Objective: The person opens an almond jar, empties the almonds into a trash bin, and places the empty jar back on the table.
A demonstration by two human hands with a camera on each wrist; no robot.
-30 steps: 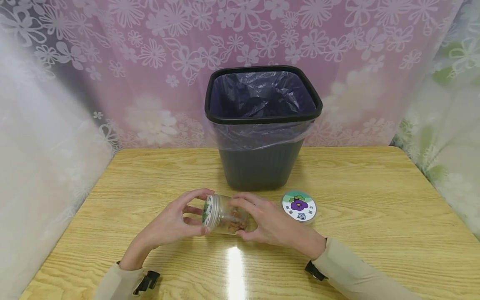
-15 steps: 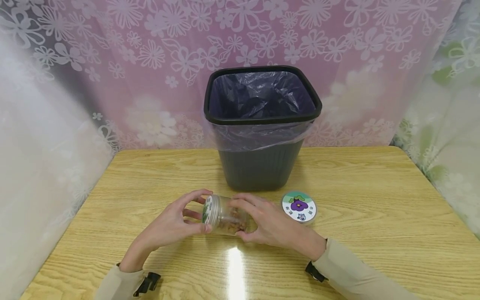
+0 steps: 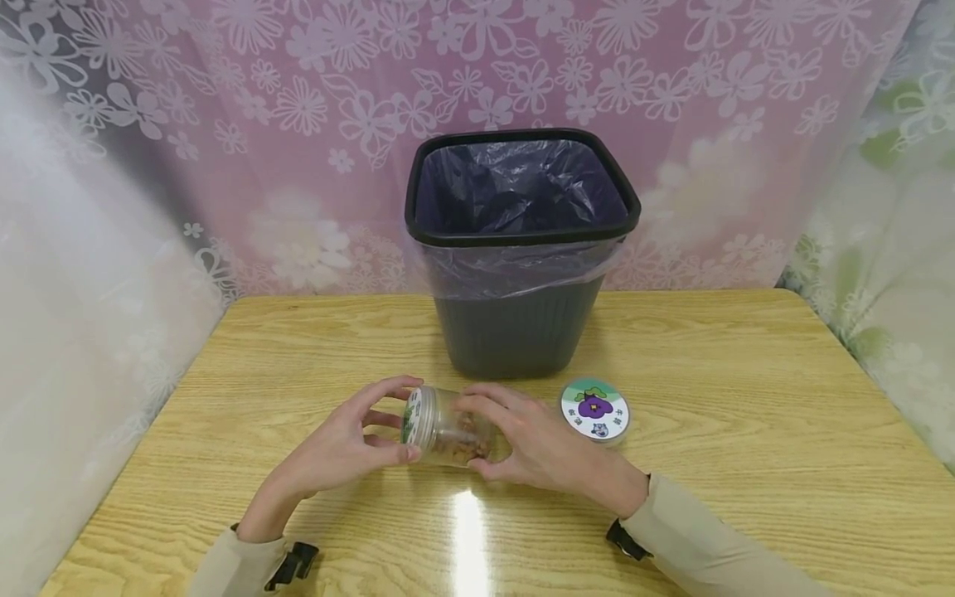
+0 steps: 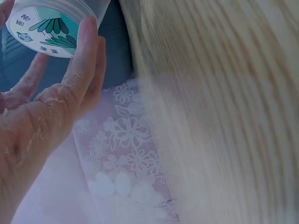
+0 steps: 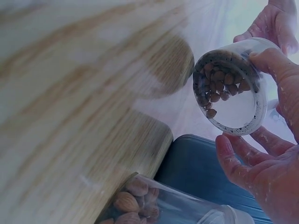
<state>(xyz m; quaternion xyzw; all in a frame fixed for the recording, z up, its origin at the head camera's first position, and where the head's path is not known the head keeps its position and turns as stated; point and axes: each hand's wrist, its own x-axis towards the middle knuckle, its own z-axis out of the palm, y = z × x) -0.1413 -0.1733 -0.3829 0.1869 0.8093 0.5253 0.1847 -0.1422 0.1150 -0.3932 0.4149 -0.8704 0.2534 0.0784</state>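
A clear plastic jar [image 3: 445, 424] lies tilted on its side between both hands, low over the table. Small round brown pieces, perhaps nuts or seeds, have gathered along its lower side. My left hand [image 3: 336, 444] grips the jar's lid [image 4: 49, 33] by the rim; its label has green leaves. Round the jar's body near the base curls my right hand [image 3: 548, 439]. In the right wrist view the jar's base [image 5: 233, 95] faces the camera, fingers and thumb on opposite sides.
A second jar [image 3: 594, 409], with a purple flower on its lid, stands upright right of my right hand; larger brown pieces [image 5: 127, 202] show inside it. Behind the hands stands a dark bin [image 3: 515, 332] with a plastic liner, on the wooden table [image 3: 746, 464]. Floral curtains hang around.
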